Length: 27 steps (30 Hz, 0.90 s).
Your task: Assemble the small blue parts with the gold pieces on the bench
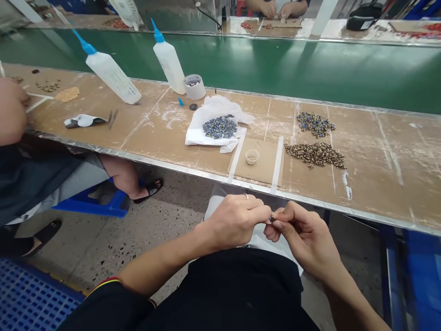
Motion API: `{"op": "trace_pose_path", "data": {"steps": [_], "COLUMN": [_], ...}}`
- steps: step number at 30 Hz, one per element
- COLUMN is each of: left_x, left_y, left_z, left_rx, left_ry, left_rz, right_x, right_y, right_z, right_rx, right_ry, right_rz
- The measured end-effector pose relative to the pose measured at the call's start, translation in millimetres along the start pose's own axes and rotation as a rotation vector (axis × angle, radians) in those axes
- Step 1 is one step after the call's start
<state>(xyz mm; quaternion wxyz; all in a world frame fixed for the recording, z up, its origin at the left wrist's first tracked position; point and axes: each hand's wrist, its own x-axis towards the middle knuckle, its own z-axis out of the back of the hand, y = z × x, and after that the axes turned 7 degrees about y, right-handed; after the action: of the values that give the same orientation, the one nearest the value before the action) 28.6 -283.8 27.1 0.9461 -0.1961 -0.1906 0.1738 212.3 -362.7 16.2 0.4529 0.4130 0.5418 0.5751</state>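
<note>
Over my lap, just off the table's front edge, my left hand (237,219) and my right hand (305,230) meet fingertip to fingertip. Between them they pinch a small brass-coloured part with a dark blue bit (272,218); its exact kind is too small to tell. On the table lies a heap of small blue and yellow pieces (219,127) on crumpled white paper (200,131). To the right are a pile of small brass-coloured pieces (315,155) and a mixed blue and brass pile (315,124). A small clear cup (252,157) stands on a taped cardboard square (262,172).
Two white bottles with blue nozzles, one (113,76) leaning and one (169,64) farther right, stand behind a roll of tape (195,86). Tweezers (112,118) lie left. A green conveyor belt (241,64) runs behind. A co-worker's arm (12,110) rests at the left.
</note>
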Motion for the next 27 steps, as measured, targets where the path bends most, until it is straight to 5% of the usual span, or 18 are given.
{"op": "trace_pose_path", "data": {"steps": [16, 27], "left_x": [11, 23], "left_y": [7, 40], "left_z": [3, 9], "left_rx": [0.013, -0.317], "left_ry": [0.160, 0.212], "left_rz": [0.089, 0.229], "right_x": [13, 52], "right_y": [-1, -6], "right_z": [4, 23], "right_rx": [-0.025, 0.272], "right_ry": [0.013, 0.073], "right_rz": [-0.106, -0.246]}}
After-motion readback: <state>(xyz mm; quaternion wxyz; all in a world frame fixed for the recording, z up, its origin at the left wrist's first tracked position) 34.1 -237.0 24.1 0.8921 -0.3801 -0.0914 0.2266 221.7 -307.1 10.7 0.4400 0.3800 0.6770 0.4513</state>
